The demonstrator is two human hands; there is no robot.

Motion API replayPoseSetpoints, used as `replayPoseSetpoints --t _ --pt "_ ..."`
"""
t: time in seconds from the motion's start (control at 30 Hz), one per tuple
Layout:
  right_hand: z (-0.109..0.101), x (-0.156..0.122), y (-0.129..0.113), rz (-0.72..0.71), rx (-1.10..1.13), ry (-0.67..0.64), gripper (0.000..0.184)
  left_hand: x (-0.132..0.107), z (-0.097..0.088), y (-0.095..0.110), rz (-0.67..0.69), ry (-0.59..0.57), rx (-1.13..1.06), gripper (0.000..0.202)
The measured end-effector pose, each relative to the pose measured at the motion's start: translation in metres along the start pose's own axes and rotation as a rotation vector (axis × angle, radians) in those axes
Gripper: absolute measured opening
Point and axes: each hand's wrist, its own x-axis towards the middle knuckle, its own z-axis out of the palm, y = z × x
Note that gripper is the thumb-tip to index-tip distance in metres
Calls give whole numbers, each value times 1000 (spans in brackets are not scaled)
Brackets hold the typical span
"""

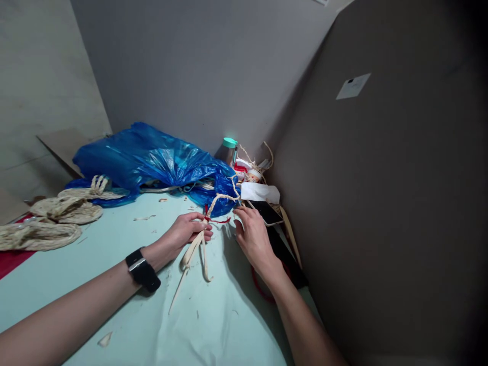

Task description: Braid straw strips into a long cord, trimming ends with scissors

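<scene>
My left hand (192, 229) is closed around a plaited cord of pale dried fibre (222, 196), gripping it where a red string (221, 221) is tied. Loose flat strands (192, 249) hang from below my fingers onto the pale green cloth. The plait runs away from me and bends beside a blue plastic bag (141, 157). My right hand (253, 236) hovers just right of the red string, fingers bent loosely and thumb apart, with nothing visible in it. Its fingertips are near the plait; whether they touch it I cannot tell.
Braided fibre bundles (57, 213) lie at the left. Behind my right hand are a phone (269, 212), a white paper piece (260, 193) and a bottle with a turquoise lid (230, 143). A grey partition (381, 203) rises close on the right. Fibre scraps dot the cloth (125, 315).
</scene>
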Motion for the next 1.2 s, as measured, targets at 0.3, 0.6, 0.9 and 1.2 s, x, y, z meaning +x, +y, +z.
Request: replayPoseSetpoints --t 0.3,0.6,0.9,1.2 --pt "22 5 -27 46 362 -112 26 8 -2 -7 59 2 22 22" --pt "53 30 -36 270 633 -162 12 13 -10 -16 78 -91 -36 41" --pt "56 35 -27 375 606 -156 11 8 -12 -7 -22 -190 43 33" --pt "64 42 -19 372 674 -210 16 24 -12 11 -93 -203 369 9"
